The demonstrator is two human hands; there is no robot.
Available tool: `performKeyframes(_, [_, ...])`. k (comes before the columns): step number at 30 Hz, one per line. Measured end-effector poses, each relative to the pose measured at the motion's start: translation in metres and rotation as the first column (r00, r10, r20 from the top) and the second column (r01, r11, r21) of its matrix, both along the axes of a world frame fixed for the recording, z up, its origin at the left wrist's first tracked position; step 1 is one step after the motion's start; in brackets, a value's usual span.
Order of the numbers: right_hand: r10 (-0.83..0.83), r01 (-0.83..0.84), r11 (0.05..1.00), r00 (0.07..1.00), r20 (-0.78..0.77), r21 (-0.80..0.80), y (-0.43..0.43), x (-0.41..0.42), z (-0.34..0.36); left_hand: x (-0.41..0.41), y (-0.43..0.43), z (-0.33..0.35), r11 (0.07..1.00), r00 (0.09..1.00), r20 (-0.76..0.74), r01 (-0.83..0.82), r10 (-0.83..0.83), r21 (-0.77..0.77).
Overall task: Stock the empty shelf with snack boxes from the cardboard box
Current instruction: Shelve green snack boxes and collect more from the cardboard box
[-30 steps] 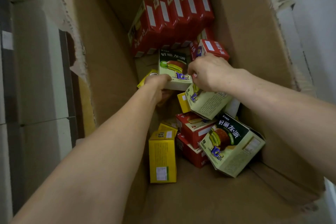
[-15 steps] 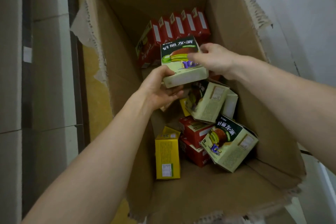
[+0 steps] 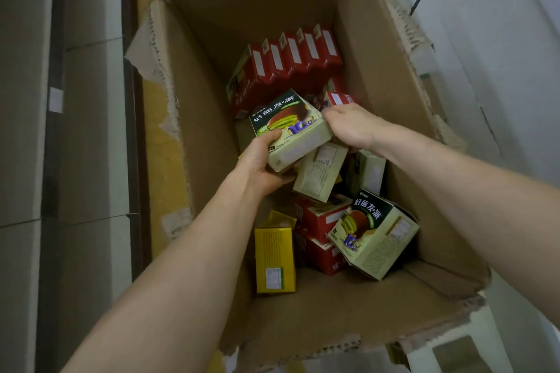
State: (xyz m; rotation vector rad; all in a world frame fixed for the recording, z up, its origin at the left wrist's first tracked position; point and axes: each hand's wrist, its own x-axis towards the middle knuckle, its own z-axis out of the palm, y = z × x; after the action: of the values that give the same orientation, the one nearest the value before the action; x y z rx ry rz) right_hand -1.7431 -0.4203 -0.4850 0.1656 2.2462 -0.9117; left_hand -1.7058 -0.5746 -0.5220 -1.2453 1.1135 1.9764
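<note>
A green snack box (image 3: pixel 291 127) is held above the pile inside the open cardboard box (image 3: pixel 272 9). My left hand (image 3: pixel 257 160) grips its near left corner from below, thumb on the printed face. My right hand (image 3: pixel 351 127) holds the box's right end, with the fingers curled down out of sight behind it. Under them lie more snack boxes: a row of red ones (image 3: pixel 291 63) standing at the far end, a pale green one (image 3: pixel 318 172) showing its back, another green one (image 3: pixel 375 233) tilted at the near right, red ones (image 3: pixel 321 218) and a yellow one (image 3: pixel 274 257).
The cardboard box has torn rims and high walls on all sides. It rests on a white stool (image 3: pixel 485 339). Grey panels (image 3: pixel 27 130) run along the left and a white wall (image 3: pixel 500 70) along the right. No shelf is in view.
Both hands have lifted the green snack box off the pile. It is now tilted, and my right hand has slid from its top to its right end.
</note>
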Motion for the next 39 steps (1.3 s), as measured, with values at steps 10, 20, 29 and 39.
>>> performKeyframes(10, [0.192, -0.216, 0.960, 0.970, 0.146, 0.178, 0.018, 0.007, -0.010, 0.008, 0.004, -0.007, 0.994, 0.993, 0.077, -0.095, 0.091, 0.055])
performKeyframes(20, [0.370, -0.459, 0.707, 0.888, 0.272, 0.538, 0.016, 0.004, -0.019, 0.014, 0.013, -0.008, 1.000, 0.990, 0.136, -0.028, 0.028, -0.004])
performKeyframes(29, [-0.009, -0.027, 0.994, 0.944, 0.330, 0.105, 0.037, 0.014, -0.045, 0.012, -0.004, -0.007, 0.995, 0.987, 0.135, -0.090, 0.084, 0.038])
performKeyframes(39, [-0.022, -0.014, 0.968, 0.990, 0.140, 0.252, 0.022, 0.034, -0.071, 0.011, -0.011, -0.001, 0.995, 0.988, 0.123, -0.096, 0.095, -0.002])
